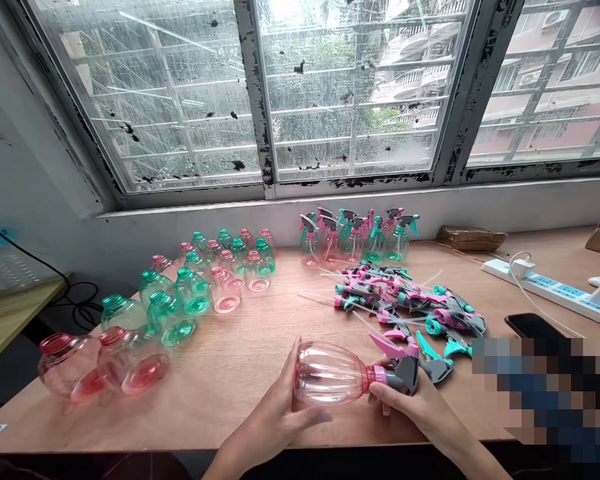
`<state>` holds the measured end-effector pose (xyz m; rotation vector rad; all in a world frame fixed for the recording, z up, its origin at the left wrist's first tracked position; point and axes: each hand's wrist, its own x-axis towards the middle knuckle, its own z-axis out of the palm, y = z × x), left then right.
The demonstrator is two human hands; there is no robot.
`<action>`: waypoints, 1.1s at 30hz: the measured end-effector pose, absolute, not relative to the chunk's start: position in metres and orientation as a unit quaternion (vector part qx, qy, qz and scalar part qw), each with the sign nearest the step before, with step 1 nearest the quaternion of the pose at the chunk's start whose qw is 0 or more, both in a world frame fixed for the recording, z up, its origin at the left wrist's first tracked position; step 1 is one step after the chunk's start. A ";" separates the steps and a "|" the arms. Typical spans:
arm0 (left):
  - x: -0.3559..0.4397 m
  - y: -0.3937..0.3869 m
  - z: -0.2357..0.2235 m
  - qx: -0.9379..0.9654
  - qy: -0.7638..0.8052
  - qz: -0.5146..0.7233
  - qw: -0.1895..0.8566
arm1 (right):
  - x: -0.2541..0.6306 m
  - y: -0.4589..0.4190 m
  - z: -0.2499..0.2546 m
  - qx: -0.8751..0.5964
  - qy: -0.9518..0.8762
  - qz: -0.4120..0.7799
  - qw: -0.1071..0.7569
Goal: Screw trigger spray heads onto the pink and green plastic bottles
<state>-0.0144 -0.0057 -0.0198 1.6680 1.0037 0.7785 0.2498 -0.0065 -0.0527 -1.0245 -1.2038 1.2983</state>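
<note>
A clear pink spray bottle point(330, 373) lies sideways between my hands, just above the front of the table. My left hand point(285, 407) wraps round its base, with the thumb below. At the neck, my right hand point(405, 400) grips the pink collar of the grey trigger head point(405, 373), whose pink lever points up and left. The head sits on the bottle's neck; how tightly I cannot tell. Just beyond my right hand is a heap of loose trigger heads point(400, 300) in pink, teal and grey, with thin clear tubes sticking out.
Rows of pink and green bottles without heads point(195, 293) stand at the left. Bottles with trigger heads point(355, 240) stand by the wall. A power strip point(555, 290), a phone point(535, 325) and a brown packet point(470, 238) lie on the right. The table point(260, 333) ends near my wrists.
</note>
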 end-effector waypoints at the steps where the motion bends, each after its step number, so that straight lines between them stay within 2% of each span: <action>1: -0.015 -0.005 -0.020 0.692 0.413 0.318 0.499 | 0.250 -0.006 -0.053 -0.425 -0.505 0.544 0.518; 10: -0.016 -0.007 -0.019 0.714 0.411 0.308 0.476 | 0.251 -0.006 -0.053 -0.412 -0.514 0.557 0.506; 17: -0.013 -0.008 -0.018 0.682 0.395 0.334 0.517 | 0.250 -0.007 -0.050 -0.425 -0.510 0.542 0.515; 28: -0.019 -0.006 -0.023 0.713 0.395 0.319 0.484 | 0.251 -0.007 -0.050 -0.413 -0.507 0.561 0.508; 33: -0.015 -0.008 -0.019 0.679 0.398 0.327 0.523 | 0.252 -0.007 -0.052 -0.419 -0.502 0.561 0.507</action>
